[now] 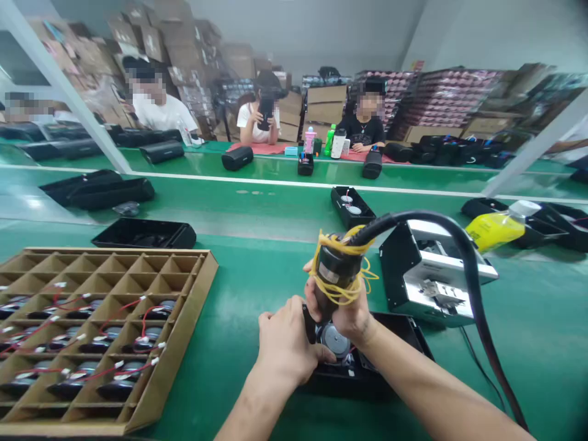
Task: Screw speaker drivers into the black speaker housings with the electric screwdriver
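Observation:
A black electric screwdriver (339, 269) wound with yellow cord stands nearly upright, with my right hand (351, 315) wrapped round its lower body. Its tip is hidden behind my hands. Under it lies an open black speaker housing (353, 386), which holds a round silver-backed speaker (335, 340). My left hand (289, 340) grips the housing's left end, fingers over the far edge and thumb near the speaker.
A cardboard tray (184, 343) of speakers with red wires is at the left. A metal-and-black machine (429, 275) and a yellow bottle (498, 229) stand at the right. Black housings (144, 234) lie farther off; several people sit across the table.

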The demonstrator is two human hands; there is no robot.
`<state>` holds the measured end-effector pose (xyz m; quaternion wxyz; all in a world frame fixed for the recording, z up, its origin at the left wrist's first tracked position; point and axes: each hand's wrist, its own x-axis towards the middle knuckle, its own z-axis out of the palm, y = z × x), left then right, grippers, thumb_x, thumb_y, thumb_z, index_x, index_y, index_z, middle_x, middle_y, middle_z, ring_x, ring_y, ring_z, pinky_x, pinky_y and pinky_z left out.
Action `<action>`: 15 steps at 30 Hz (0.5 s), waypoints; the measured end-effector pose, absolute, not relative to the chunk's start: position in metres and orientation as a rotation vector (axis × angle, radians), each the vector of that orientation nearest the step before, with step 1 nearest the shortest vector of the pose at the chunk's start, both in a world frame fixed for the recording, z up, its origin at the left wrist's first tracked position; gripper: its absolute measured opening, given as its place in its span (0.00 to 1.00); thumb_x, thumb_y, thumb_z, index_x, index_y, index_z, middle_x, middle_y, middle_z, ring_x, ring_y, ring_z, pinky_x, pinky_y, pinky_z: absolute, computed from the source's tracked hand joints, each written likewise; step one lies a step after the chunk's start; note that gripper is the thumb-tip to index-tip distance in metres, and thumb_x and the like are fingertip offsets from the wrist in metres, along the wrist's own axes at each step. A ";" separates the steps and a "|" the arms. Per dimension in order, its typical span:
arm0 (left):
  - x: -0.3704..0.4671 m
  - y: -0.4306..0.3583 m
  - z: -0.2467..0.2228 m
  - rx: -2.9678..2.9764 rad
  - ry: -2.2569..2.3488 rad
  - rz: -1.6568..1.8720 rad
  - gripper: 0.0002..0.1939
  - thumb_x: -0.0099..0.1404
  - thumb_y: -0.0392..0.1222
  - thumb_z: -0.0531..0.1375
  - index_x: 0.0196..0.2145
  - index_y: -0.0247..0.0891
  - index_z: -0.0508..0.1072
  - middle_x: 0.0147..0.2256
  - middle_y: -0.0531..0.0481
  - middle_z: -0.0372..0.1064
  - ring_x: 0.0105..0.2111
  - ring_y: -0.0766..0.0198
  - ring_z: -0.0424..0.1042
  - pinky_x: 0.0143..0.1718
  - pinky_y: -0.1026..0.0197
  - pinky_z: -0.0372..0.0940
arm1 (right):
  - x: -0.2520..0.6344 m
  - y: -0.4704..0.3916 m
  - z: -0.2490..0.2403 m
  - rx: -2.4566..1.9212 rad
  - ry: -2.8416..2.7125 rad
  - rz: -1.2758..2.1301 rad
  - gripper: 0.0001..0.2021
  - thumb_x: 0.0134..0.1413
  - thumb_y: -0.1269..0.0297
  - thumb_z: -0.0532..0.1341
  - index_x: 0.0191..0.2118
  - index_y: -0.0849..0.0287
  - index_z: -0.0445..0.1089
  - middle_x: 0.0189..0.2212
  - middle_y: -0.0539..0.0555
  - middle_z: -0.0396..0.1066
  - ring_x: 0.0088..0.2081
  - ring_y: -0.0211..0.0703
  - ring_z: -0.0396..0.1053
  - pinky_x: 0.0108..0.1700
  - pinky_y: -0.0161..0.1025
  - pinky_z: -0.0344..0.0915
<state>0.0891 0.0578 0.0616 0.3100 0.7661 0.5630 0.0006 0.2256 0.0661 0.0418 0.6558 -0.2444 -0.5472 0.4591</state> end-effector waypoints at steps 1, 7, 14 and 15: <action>0.089 0.058 0.061 2.019 1.495 0.001 0.34 0.53 0.51 0.83 0.48 0.44 0.70 0.55 0.48 0.82 0.60 0.45 0.80 0.63 0.41 0.65 | 0.225 0.066 0.040 -0.555 -1.237 1.041 0.32 0.68 0.29 0.64 0.56 0.54 0.74 0.23 0.49 0.70 0.16 0.38 0.59 0.18 0.35 0.56; 0.088 0.055 0.053 2.034 1.491 0.060 0.35 0.52 0.49 0.82 0.50 0.44 0.70 0.56 0.47 0.81 0.62 0.41 0.79 0.62 0.40 0.68 | 0.227 0.060 0.062 -0.539 -1.210 0.989 0.30 0.73 0.32 0.60 0.58 0.55 0.75 0.24 0.49 0.69 0.19 0.40 0.62 0.20 0.36 0.59; 0.059 0.067 0.005 2.147 1.359 0.204 0.48 0.61 0.52 0.71 0.73 0.38 0.59 0.72 0.27 0.67 0.73 0.35 0.70 0.69 0.32 0.68 | 0.299 0.017 0.135 -0.539 -1.042 0.675 0.32 0.68 0.29 0.63 0.58 0.52 0.76 0.26 0.46 0.72 0.17 0.39 0.66 0.20 0.35 0.66; 0.052 0.072 -0.004 2.190 1.325 0.265 0.47 0.64 0.55 0.68 0.74 0.38 0.58 0.73 0.25 0.65 0.73 0.33 0.69 0.69 0.29 0.68 | 0.315 0.011 0.141 -0.563 -1.029 0.571 0.32 0.68 0.29 0.62 0.57 0.53 0.77 0.25 0.46 0.72 0.17 0.38 0.65 0.19 0.35 0.65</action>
